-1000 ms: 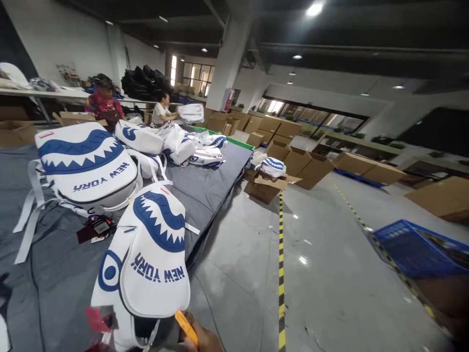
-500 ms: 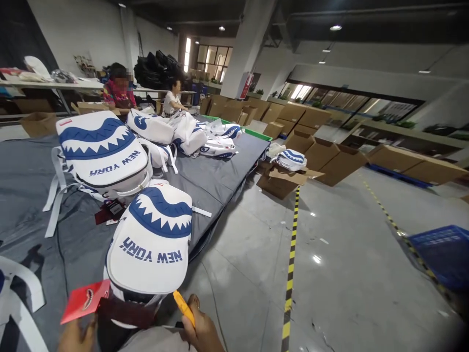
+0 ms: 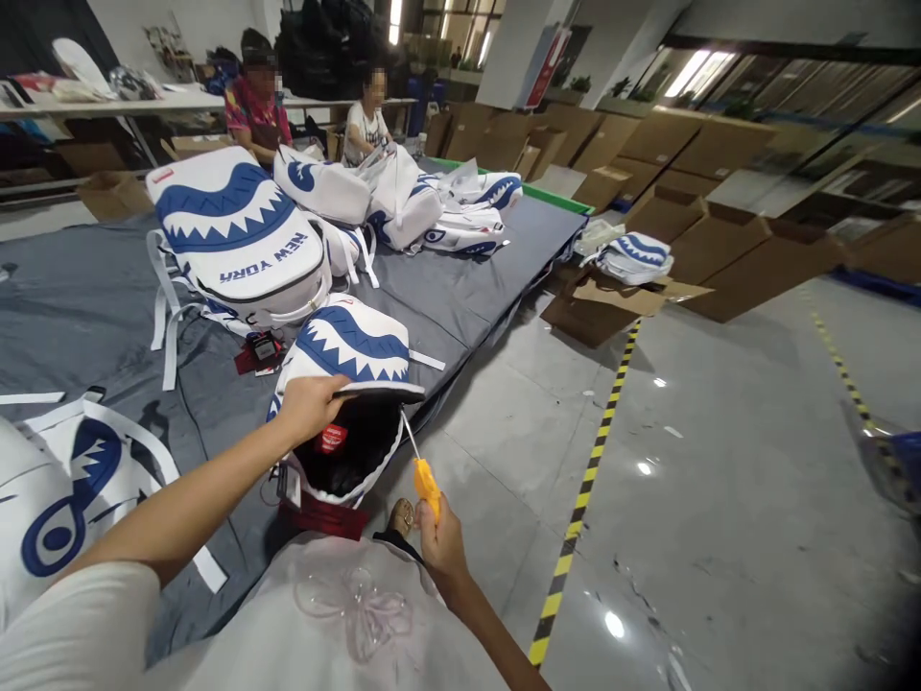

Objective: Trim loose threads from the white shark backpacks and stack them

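Observation:
A white backpack [image 3: 360, 338] with a blue shark-tooth print lies at the table edge in front of me, its unzipped mouth facing me. My left hand [image 3: 313, 408] grips the raised front flap of this backpack. Inside the dark lining shows a small red label [image 3: 331, 439]. My right hand [image 3: 440, 537] is closed around an orange-yellow handle with a thin metal shaft [image 3: 410, 434], its tip touching or close to the right side of the opening; the tool's exact kind is unclear. Below the opening hangs a dark red strip [image 3: 327, 516].
Another backpack [image 3: 237, 230] stands behind, with several more farther along the grey-covered table [image 3: 475, 307]. At left lies a white bag [image 3: 43, 480]. Two people sit at the far side. On the floor are an open carton [image 3: 597, 312] holding a backpack and yellow-black tape [image 3: 586, 489].
My left hand has moved from low left, beside a red card, up onto the backpack's flap. The backpack now gapes open. My right hand and the tool have shifted rightward; the view tilts lower.

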`<state>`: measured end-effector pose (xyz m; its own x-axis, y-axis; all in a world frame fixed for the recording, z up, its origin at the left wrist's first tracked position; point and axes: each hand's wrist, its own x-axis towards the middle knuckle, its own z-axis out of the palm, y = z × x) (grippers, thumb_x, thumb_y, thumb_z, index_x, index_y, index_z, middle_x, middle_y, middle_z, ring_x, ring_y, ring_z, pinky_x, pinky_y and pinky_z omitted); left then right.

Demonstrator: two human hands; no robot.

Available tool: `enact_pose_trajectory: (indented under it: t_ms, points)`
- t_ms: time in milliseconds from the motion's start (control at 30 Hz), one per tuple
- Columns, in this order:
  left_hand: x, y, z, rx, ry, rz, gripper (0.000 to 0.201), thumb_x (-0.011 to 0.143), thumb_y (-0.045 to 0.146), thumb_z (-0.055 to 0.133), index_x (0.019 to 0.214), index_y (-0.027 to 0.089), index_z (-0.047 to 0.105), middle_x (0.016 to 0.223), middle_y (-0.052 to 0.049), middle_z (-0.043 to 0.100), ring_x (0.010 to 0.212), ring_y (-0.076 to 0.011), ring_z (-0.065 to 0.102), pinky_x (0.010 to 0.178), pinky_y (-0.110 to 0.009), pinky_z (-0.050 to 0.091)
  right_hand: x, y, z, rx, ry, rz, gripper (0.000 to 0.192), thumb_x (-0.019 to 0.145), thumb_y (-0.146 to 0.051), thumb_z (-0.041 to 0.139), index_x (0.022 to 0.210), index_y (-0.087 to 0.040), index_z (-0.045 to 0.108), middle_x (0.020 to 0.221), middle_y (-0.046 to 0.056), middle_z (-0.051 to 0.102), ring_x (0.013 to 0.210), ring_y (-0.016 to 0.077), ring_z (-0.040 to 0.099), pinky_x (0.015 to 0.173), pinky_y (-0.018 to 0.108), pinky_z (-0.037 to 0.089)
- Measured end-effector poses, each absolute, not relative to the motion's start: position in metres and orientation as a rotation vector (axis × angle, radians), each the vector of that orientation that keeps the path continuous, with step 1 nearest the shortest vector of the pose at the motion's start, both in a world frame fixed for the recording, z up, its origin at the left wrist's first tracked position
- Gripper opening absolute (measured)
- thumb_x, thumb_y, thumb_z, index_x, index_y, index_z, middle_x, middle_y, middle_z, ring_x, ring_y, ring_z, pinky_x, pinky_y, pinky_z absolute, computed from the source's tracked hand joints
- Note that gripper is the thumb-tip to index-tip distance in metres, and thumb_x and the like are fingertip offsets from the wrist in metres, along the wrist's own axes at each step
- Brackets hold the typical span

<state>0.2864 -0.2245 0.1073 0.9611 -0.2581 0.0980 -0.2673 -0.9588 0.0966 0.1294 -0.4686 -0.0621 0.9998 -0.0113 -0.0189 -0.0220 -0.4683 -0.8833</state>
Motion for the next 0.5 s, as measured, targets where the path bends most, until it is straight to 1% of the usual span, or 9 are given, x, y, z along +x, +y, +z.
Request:
enact_pose_trajectory:
  t_ms: [33,100,200,367,433,500]
  points:
    - [0.294,-0.229,0.119,2.952,-0.402,0.236,0.024,0.092,0.033,0.059,0.105,0.023,0.076,0.09,-0.007,0.077,0.084,-0.024,0.071,0.068,-0.029,0.042,0.127,-0.473,-0.059,-2.022,0.035,0.006,0.039,0.1,-0.048,0.028,0.099,-0.02,0.056,0.071,0.006,0.061,0.063,0.0229,0.061,0.062,0.034,0.05]
    - [0.308,-0.239,0.137,2.841,-0.433,0.39,0.023,0.092,0.036,0.06,0.099,0.022,0.077,0.085,-0.005,0.076,0.079,-0.0204,0.069,0.066,-0.026,0.038,0.121,-0.479,-0.053,-1.966,0.059,-0.004,0.035,0.1,-0.047,0.03,0.097,-0.022,0.053,0.071,0.006,0.061,0.062,0.023,0.06,0.061,0.035,0.048]
    - [0.325,-0.252,0.147,2.718,-0.502,0.447,0.023,0.092,0.036,0.062,0.092,0.019,0.077,0.08,-0.003,0.075,0.073,-0.0161,0.065,0.064,-0.024,0.035,0.111,-0.479,-0.047,-1.946,0.086,-0.025,0.031,0.1,-0.047,0.031,0.096,-0.022,0.05,0.073,0.006,0.062,0.062,0.0235,0.06,0.061,0.036,0.047]
    - [0.345,-0.263,0.133,2.679,-0.573,0.493,0.03,0.094,0.043,0.061,0.087,0.016,0.074,0.075,-0.003,0.071,0.069,-0.0148,0.062,0.064,-0.024,0.033,0.122,-0.481,-0.038,-2.067,0.141,-0.035,0.035,0.098,-0.048,0.028,0.098,-0.021,0.051,0.07,0.007,0.062,0.061,0.024,0.06,0.059,0.034,0.044]
    - [0.348,-0.265,0.123,2.66,-0.669,0.483,0.035,0.095,0.046,0.059,0.084,0.015,0.072,0.073,-0.004,0.07,0.068,-0.015,0.062,0.064,-0.024,0.035,0.141,-0.489,-0.033,-2.19,0.169,0.017,0.037,0.098,-0.046,0.029,0.099,-0.019,0.054,0.07,0.007,0.062,0.062,0.0244,0.062,0.058,0.033,0.042]
    - [0.345,-0.269,0.113,2.624,-0.852,0.493,0.039,0.097,0.048,0.056,0.081,0.015,0.069,0.07,-0.004,0.067,0.067,-0.0153,0.062,0.062,-0.025,0.036,0.169,-0.496,-0.028,-2.331,0.193,0.102,0.037,0.1,-0.043,0.032,0.103,-0.016,0.058,0.074,0.009,0.065,0.068,0.0255,0.065,0.06,0.032,0.041]
